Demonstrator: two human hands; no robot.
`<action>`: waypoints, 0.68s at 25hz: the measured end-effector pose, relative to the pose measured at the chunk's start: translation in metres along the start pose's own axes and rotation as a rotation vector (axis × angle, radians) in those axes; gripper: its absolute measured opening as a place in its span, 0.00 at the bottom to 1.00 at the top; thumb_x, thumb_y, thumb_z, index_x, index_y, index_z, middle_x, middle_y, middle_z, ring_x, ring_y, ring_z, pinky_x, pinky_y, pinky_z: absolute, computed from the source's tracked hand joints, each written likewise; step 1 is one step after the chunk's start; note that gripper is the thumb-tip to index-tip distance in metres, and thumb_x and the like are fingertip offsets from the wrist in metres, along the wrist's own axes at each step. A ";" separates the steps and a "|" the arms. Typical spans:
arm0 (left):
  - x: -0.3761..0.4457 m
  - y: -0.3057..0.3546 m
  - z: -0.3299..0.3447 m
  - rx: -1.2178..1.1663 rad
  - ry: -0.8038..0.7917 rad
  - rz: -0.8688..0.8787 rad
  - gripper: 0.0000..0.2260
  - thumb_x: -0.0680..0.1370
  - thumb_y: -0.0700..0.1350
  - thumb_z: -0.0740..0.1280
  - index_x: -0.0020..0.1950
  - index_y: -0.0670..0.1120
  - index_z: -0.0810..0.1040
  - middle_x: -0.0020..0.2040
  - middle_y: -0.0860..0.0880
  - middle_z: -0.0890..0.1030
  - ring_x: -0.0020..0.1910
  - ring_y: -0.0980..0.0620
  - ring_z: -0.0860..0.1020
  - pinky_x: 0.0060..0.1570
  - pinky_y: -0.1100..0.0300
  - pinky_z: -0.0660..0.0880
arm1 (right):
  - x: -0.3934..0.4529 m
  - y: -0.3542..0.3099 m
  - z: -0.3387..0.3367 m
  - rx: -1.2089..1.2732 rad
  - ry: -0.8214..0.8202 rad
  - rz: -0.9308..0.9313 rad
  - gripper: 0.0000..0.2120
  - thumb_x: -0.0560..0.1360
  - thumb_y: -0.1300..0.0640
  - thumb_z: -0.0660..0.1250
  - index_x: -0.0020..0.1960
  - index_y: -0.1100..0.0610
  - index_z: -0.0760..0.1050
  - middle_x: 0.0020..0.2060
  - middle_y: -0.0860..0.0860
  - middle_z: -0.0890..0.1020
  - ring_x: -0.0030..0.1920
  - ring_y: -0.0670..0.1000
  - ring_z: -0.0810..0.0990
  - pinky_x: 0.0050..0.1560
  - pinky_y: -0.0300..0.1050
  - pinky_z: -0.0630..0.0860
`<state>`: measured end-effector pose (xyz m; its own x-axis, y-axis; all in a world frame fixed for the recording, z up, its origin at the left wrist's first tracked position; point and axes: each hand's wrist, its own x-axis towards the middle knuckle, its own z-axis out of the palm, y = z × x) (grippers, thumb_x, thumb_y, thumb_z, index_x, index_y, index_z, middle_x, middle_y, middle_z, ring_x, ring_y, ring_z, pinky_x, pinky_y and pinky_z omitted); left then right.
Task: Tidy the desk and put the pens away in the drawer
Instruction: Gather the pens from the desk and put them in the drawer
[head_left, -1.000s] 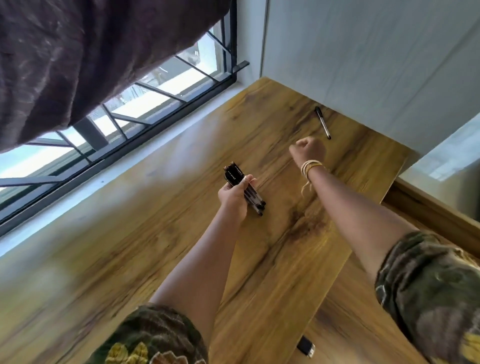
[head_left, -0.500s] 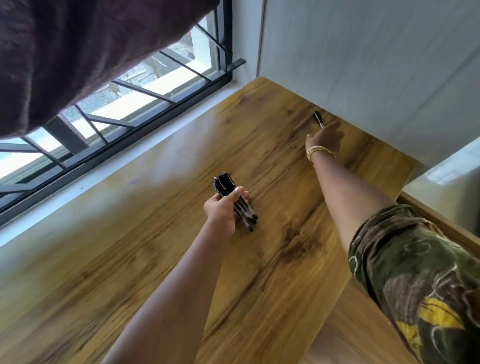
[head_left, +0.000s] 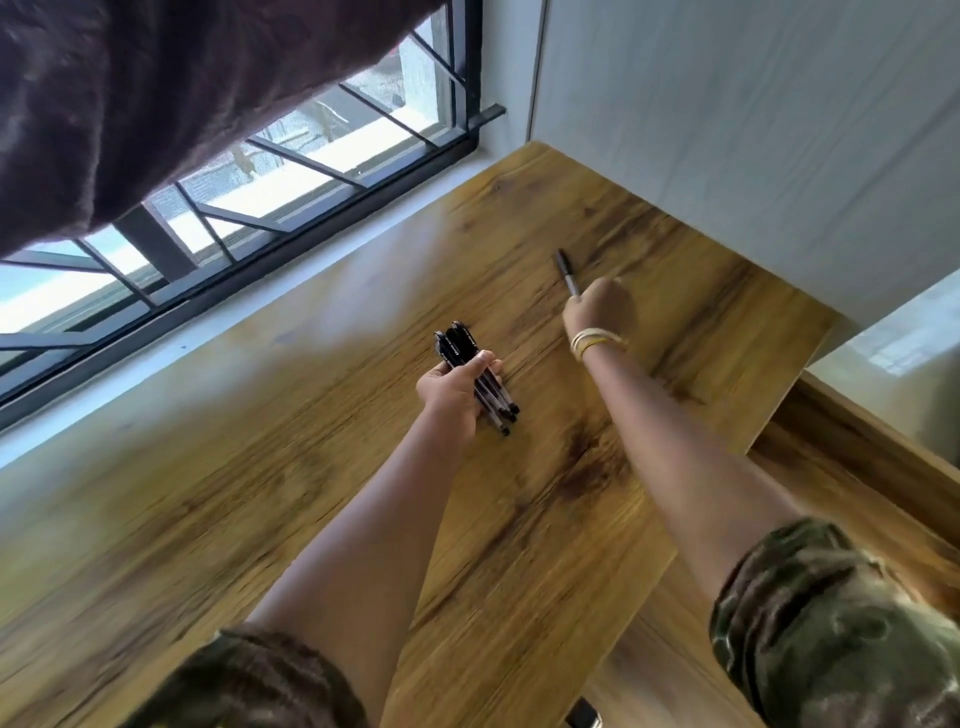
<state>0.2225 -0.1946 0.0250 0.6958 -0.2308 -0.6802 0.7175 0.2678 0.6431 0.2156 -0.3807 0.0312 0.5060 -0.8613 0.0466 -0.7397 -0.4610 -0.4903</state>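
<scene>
My left hand (head_left: 454, 392) is closed around a bundle of several black pens (head_left: 475, 371), held just above the middle of the wooden desk (head_left: 260, 467). My right hand (head_left: 597, 312), with yellow bangles at the wrist, grips one black pen (head_left: 566, 273) by its lower end. That pen sticks out up and to the left from my fingers, above the far part of the desk. No drawer shows in this view.
A barred window (head_left: 311, 171) with a dark curtain (head_left: 156, 93) runs along the desk's left side. A white wall (head_left: 753, 130) closes the far right. Beyond the desk's right edge lies wooden floor (head_left: 857, 493). A small dark object (head_left: 584, 714) sits at the bottom edge.
My right hand reached to the lone pen at the far end of the desk, closed on it and drew back toward the middle with it. My left hand kept its bundle.
</scene>
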 end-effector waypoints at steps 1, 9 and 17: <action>-0.001 -0.001 0.001 0.020 -0.002 0.013 0.15 0.72 0.33 0.73 0.57 0.36 0.75 0.49 0.39 0.84 0.44 0.46 0.85 0.44 0.53 0.82 | -0.026 0.001 0.004 0.004 0.001 -0.069 0.13 0.75 0.56 0.66 0.54 0.63 0.80 0.55 0.60 0.80 0.57 0.59 0.78 0.56 0.49 0.75; -0.027 -0.008 -0.010 0.201 0.057 -0.016 0.06 0.72 0.34 0.73 0.47 0.36 0.79 0.42 0.42 0.84 0.42 0.44 0.83 0.51 0.47 0.81 | -0.161 0.024 -0.024 0.073 -0.130 -0.172 0.09 0.69 0.50 0.71 0.41 0.56 0.82 0.40 0.54 0.84 0.43 0.56 0.82 0.43 0.46 0.79; -0.087 -0.039 -0.061 -0.117 -0.086 -0.107 0.05 0.78 0.32 0.64 0.53 0.33 0.75 0.42 0.40 0.80 0.38 0.44 0.80 0.41 0.50 0.78 | -0.237 0.036 -0.061 0.579 -0.223 0.072 0.07 0.65 0.52 0.77 0.36 0.54 0.82 0.33 0.49 0.84 0.35 0.48 0.83 0.39 0.42 0.81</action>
<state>0.1316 -0.1283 0.0376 0.6194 -0.3414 -0.7070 0.7824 0.3428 0.5199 0.0420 -0.2058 0.0554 0.5903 -0.7919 -0.1564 -0.4465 -0.1589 -0.8806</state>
